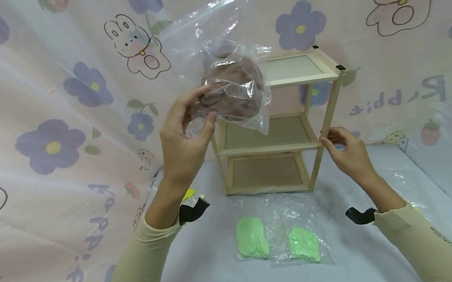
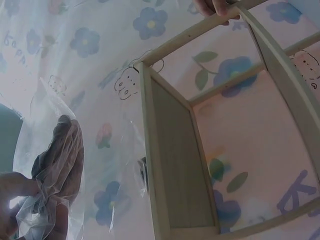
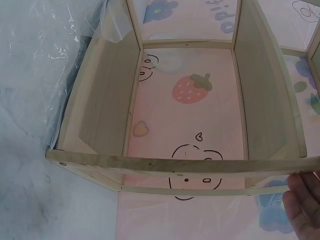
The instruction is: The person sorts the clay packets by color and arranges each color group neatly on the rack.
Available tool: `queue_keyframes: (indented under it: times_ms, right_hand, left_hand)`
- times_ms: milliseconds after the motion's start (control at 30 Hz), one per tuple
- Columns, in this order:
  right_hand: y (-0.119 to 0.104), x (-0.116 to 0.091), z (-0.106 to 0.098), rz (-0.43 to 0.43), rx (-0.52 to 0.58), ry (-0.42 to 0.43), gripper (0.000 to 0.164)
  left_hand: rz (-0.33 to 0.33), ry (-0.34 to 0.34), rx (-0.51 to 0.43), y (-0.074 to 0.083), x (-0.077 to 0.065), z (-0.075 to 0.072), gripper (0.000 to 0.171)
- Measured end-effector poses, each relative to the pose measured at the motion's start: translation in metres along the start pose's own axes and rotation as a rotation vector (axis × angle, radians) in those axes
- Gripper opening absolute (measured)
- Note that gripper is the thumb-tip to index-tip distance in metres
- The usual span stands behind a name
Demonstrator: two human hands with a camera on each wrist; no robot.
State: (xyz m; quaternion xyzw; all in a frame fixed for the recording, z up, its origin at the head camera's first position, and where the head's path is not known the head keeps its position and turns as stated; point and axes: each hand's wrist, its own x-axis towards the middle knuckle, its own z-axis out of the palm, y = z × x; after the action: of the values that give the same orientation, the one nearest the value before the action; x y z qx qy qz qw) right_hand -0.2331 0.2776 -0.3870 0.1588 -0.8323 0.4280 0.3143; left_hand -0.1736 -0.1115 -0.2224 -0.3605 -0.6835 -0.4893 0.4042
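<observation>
A brown clay-like lump (image 1: 233,91), sealed in a clear plastic bag (image 1: 232,14), is held up in the air in front of the upper left part of a wooden rack (image 1: 268,149). In the head view the left portion of the rack's top shelf is covered by it, while in the left wrist view the bag is seen to be apart from the frame. The bag is gripped by the left hand (image 1: 184,140), whose grip is clamped on its lower left edge, with the thumb below and the fingers above.

The rack is stood upright, its three tiers framed in pale wood and its top corners fitted with black caps (image 1: 340,67). Its right front post (image 1: 331,101) is pinched by the right hand (image 1: 348,155) near the level of the middle shelf, that grip being brought together on the wood.

In front of the rack, two light green lumps, a left one (image 1: 252,238) and a right one (image 1: 303,244), are laid in clear bags on the white counter (image 1: 203,262). Beside the left wrist a yellow item (image 1: 188,194) is mostly hidden; it may be bagged as well. Both forearms are covered by beige sleeves (image 1: 144,262). Behind everything, a pale backdrop (image 1: 387,62) is printed with purple flowers, rabbits and strawberries.
</observation>
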Motion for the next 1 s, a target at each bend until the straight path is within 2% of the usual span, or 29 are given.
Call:
queue_keyframes:
  times_ms: [167, 333, 533, 700, 867, 1000]
  right_hand:
    - [-0.001, -0.001, -0.001, 0.01, -0.008, -0.001, 0.027]
    - [0.0, -0.001, -0.001, 0.003, -0.012, 0.001, 0.027]
    - [0.0, 0.002, -0.001, -0.004, -0.032, -0.012, 0.027]
    - [0.002, 0.002, 0.004, -0.026, -0.019, -0.02, 0.026]
    - [-0.001, 0.002, 0.002, -0.031, -0.019, -0.018, 0.026]
    - [0.0, 0.002, -0.001, -0.039, -0.024, -0.009, 0.026]
  left_hand:
    - [0.013, -0.043, 0.015, -0.004, 0.014, 0.016, 0.044]
    - [-0.004, -0.072, 0.003, -0.011, 0.029, 0.031, 0.043]
    - [-0.088, -0.114, 0.019, -0.015, 0.05, 0.045, 0.042]
    - [-0.121, -0.139, 0.07, -0.014, 0.069, 0.055, 0.042]
    - [-0.155, -0.158, 0.047, -0.014, 0.088, 0.069, 0.041]
    - [-0.21, -0.175, 0.022, -0.017, 0.097, 0.078, 0.042]
